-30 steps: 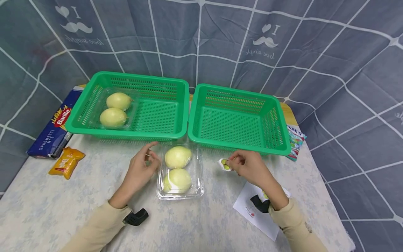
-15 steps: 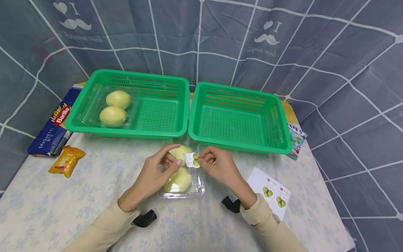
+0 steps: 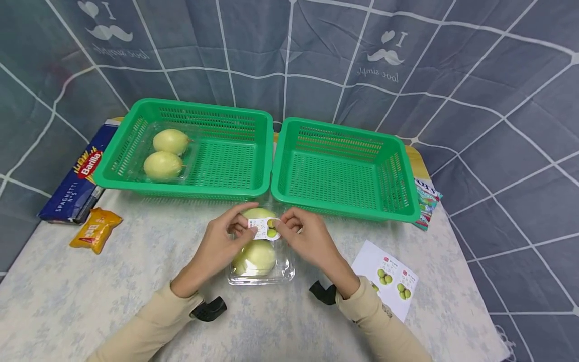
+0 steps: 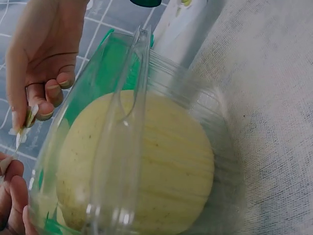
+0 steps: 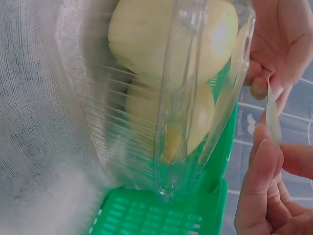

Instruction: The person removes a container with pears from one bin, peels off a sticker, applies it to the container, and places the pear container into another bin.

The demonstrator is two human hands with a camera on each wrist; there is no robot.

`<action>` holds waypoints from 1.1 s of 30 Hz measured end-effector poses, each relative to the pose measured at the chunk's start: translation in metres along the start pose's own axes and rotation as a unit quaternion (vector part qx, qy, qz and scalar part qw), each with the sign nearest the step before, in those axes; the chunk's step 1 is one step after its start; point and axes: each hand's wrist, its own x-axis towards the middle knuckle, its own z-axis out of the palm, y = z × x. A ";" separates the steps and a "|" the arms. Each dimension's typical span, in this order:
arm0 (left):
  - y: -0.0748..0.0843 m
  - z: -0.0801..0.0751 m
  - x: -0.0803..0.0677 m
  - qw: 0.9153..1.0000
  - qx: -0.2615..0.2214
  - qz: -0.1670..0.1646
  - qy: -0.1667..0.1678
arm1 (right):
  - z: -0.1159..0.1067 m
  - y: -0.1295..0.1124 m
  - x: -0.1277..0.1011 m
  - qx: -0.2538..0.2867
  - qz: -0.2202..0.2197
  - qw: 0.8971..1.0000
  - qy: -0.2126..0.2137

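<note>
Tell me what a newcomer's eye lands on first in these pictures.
First the two hands, left hand and right hand, meeting mid-table and pinching a small fruit sticker between them, just above a clear clamshell box of two pale yellow fruits. Behind stand two bright green baskets; the left basket holds another such box, the right basket nothing visible.
</note>
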 end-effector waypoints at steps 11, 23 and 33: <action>0.002 -0.003 -0.001 0.998 0.041 -0.017 -0.033 | 0.004 0.006 0.004 0.000 0.004 1.000 -0.018; 0.001 -0.001 0.002 0.975 0.213 0.034 -0.061 | 0.017 0.011 0.009 -0.060 0.009 0.998 -0.012; -0.001 0.001 0.002 0.965 0.251 0.052 -0.050 | 0.024 0.013 0.010 -0.080 -0.004 0.997 0.007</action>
